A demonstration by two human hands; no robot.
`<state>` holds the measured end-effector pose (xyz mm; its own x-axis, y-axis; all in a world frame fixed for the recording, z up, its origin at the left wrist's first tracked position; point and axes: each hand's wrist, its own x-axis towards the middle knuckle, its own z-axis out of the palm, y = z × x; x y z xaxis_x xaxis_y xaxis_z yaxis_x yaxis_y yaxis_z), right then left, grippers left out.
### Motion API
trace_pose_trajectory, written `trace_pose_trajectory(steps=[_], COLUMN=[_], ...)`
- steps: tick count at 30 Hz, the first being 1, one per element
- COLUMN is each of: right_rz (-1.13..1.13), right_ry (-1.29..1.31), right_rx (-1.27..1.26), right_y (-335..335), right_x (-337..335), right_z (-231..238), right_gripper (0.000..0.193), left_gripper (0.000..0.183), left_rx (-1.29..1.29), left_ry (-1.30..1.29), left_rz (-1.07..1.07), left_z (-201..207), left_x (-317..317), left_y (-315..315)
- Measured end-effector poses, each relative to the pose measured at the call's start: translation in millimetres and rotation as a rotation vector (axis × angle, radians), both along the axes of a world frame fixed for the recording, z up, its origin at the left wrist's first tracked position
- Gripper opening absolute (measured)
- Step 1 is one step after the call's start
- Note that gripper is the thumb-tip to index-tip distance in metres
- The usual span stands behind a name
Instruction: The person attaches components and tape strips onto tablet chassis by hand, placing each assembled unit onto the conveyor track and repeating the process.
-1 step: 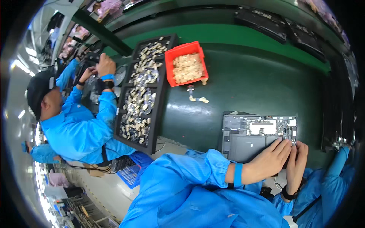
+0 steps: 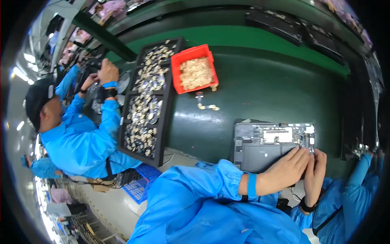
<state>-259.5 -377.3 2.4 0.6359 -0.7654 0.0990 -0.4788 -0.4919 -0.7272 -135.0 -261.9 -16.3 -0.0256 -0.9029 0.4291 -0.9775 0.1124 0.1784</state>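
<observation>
An opened laptop base (image 2: 239, 140) lies on the dark green bench with its circuit board and flat black battery (image 2: 256, 156) exposed. My left hand (image 2: 286, 168) reaches across the near right part of the base, fingers close together and pointing at the right edge. Right beside it, my right hand (image 2: 315, 173) is bent at the same corner, its fingertips touching or nearly touching those of the left. Whatever the fingertips pinch is hidden by the hands. A short cable with pale tape (image 2: 208, 107) lies beyond the laptop, toward the left.
A red bin (image 2: 175, 71) full of pale tan pieces stands left of centre, beside a long black divided tray (image 2: 165, 122) of small parts. Black laptop parts (image 2: 274, 26) rest along the far shelf. A co-worker (image 2: 81, 138) works at left; another blue sleeve (image 2: 359, 173) shows at right.
The whole view has shifted slightly, so things sit a little further left in the picture. Both hands stay at the laptop's near right corner.
</observation>
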Motion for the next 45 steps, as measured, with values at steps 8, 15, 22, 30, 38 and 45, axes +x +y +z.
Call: trace_pose_trajectory(steps=[8, 15, 22, 30, 38, 45], right_rz=[-0.146, -0.132, -0.159, 0.066, 0.342, -0.121], right_ry=[-0.366, -0.508, -0.658, -0.565, -0.037, 0.590], right_rx=[0.706, 0.536, 0.358, 0.495, -0.500, -0.185], right_y=[14.7, 0.6, -120.0, -147.0, -189.0, -221.7], right_x=[3.0, 19.3, 140.9, 456.0, 507.8, 394.0], right_z=[14.3, 40.1, 70.5, 59.0, 29.9, 51.7], right_gripper=[0.022, 0.027, 0.039, 0.024, 0.041, 0.081], left_gripper=[0.062, 0.085, 0.069, 0.064, 0.061, 0.060], left_rx=[0.030, 0.162, -0.057, -0.020, 0.043, 0.058], left_ry=[0.085, 0.079, 0.514, 0.718, 0.563, 0.543], left_rz=[-0.155, 0.021, 0.103, 0.484, 0.481, 0.423], left_z=[24.3, 47.7, 82.2, 5.6, 3.3, 5.3], left_x=[21.6, 38.6, 113.3, 134.0, 138.2, 136.8], left_y=[12.8, 42.6, 115.8, 150.7, 149.5, 149.2])
